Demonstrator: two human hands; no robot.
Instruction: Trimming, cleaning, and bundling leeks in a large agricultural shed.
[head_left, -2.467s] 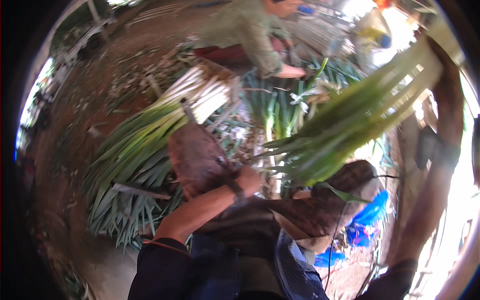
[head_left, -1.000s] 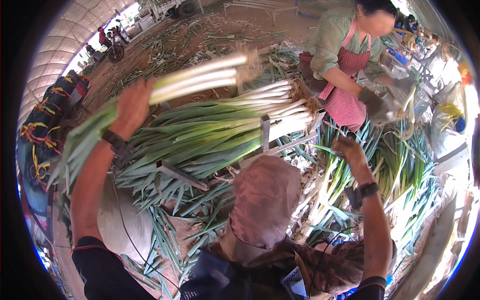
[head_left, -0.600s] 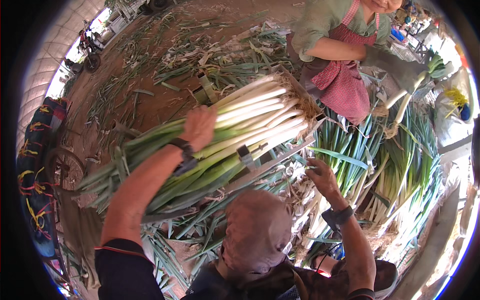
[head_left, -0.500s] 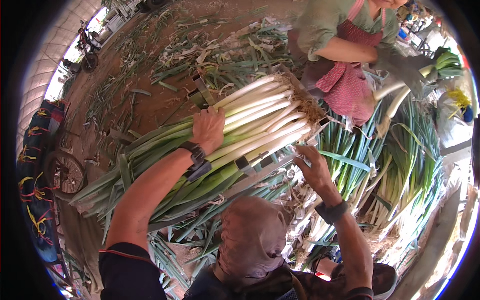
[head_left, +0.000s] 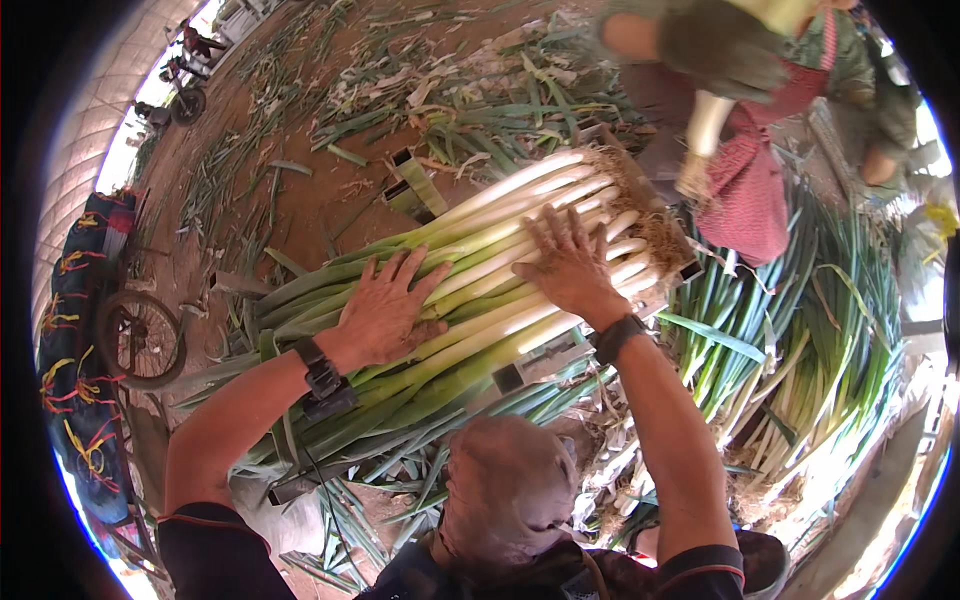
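A thick pile of long green onions point(head_left: 480, 265) lies across a low metal rack point(head_left: 545, 362), white stems and roots to the right, green leaves to the left. My left hand point(head_left: 385, 305) lies on the pile where the stems turn green, fingers spread. Farther right, my right hand point(head_left: 575, 262) rests on the white stems near the roots, its fingers also spread. Each palm is against the onions, and neither hand grips anything. Square tube posts of the rack show at the near and far sides of the pile.
Across from me sits a co-worker in a red apron point(head_left: 745, 215); their gloved hand point(head_left: 722, 48) is blurred beside a white onion stem point(head_left: 706, 125). More green onions point(head_left: 810, 330) lie at the right. Leaf scraps point(head_left: 470, 120) litter the ground, and a wheel point(head_left: 142, 340) stands at left.
My right hand has moved from beside the rack up onto the white stems. My left hand has let go of the far-side stems and come nearer, flat. The co-worker's glove has swung left.
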